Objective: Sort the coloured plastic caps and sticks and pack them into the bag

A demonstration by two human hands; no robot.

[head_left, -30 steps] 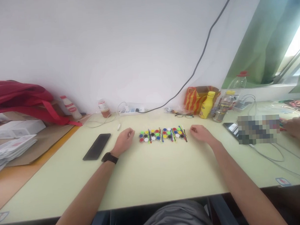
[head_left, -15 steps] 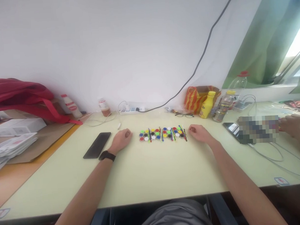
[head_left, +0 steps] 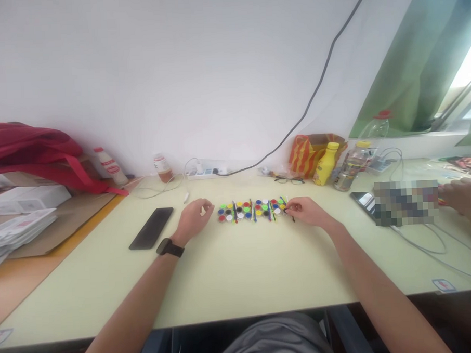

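Observation:
A row of small paint-pot strips [head_left: 249, 210] in many colours, with thin brushes between them, lies on the pale green desk [head_left: 239, 270]. My left hand [head_left: 195, 219], with a black watch on the wrist, rests loosely curled just left of the pots with nothing visible in it. My right hand [head_left: 305, 211] is at the row's right end, its fingertips pinched on the rightmost brush or pot; what exactly it grips is too small to tell.
A black phone [head_left: 151, 228] lies left of my left hand. A power strip [head_left: 204, 173], bottles [head_left: 324, 165], glasses [head_left: 289, 181] and a striped bag [head_left: 305, 153] line the wall. Another person's hand [head_left: 460, 195] works at the far right. Red bag [head_left: 31, 154] and boxes sit left.
Both my hands have moved inward towards the paint pots; the right hand now touches the right end of the row with pinched fingers.

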